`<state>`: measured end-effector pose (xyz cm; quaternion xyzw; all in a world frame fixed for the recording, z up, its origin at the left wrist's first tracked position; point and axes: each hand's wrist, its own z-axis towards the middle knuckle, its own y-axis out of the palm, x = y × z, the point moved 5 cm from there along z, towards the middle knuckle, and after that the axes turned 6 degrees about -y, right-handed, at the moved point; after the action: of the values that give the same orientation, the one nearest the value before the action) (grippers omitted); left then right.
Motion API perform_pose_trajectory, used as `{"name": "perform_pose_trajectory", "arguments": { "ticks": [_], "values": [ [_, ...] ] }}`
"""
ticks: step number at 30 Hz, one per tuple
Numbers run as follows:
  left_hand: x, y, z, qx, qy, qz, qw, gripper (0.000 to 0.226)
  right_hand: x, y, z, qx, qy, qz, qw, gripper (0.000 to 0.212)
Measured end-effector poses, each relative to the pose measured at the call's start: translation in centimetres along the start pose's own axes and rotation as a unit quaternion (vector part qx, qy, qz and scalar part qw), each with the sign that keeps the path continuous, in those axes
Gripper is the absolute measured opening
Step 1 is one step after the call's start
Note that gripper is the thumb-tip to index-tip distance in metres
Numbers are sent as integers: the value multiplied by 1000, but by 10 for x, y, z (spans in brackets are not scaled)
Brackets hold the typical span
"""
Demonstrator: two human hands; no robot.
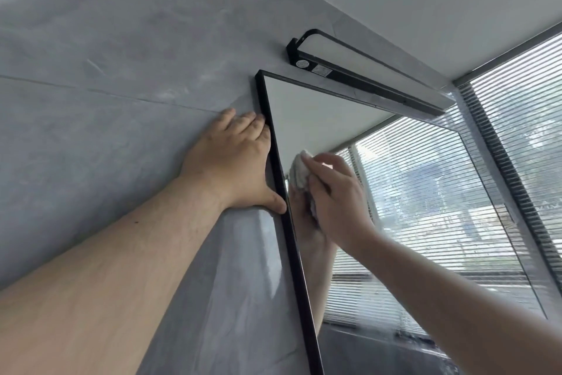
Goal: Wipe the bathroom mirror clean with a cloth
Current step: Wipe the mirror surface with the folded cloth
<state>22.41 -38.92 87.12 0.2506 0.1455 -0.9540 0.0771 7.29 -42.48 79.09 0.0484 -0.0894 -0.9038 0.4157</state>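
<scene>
Presently: mirror (410,192), black-framed, is hanging on grey tiled wall (106,101). Right hand (337,192) is gripping a bunched white cloth (299,172), fingers curled round it, pressing it against the mirror's upper left glass. Left hand (234,162) is lying flat, fingers straight, beside the mirror's left frame edge, holding nothing. Lamp (359,70) is sitting above the mirror.

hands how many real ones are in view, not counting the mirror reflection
2. The left hand lies flat on the grey wall, thumb touching the mirror's black frame. The right hand holds a white cloth against the mirror glass, beside that frame.
</scene>
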Motion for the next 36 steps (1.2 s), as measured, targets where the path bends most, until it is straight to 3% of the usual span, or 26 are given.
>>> {"name": "perform_pose_trajectory", "arguments": {
  "ticks": [3,7,12,20,24,28,32,36],
  "values": [
    [1,-1,-1,-5,1,7,1000,140,-10,-10,-36,-3,-96,-49,994,36],
    [1,-2,-2,0,0,7,1000,140,3,-24,-87,-69,-185,-83,977,38],
    [2,-4,-1,8,-1,-6,1000,142,3,-11,-64,-73,-150,-77,983,39],
    [2,-4,-1,23,2,-8,1000,139,-11,32,91,-78,-76,-61,992,36],
    [3,-5,0,28,2,-2,1000,140,-9,47,144,-43,-43,-24,998,35],
    [3,-6,0,38,1,-2,999,141,-8,44,131,-50,-44,-40,997,36],
    [3,-7,0,25,0,-16,1000,140,-4,27,64,-85,-69,-44,993,37],
    [3,-6,0,19,-2,-25,1000,141,-6,11,2,-73,-111,-60,989,43]
  ]
}}
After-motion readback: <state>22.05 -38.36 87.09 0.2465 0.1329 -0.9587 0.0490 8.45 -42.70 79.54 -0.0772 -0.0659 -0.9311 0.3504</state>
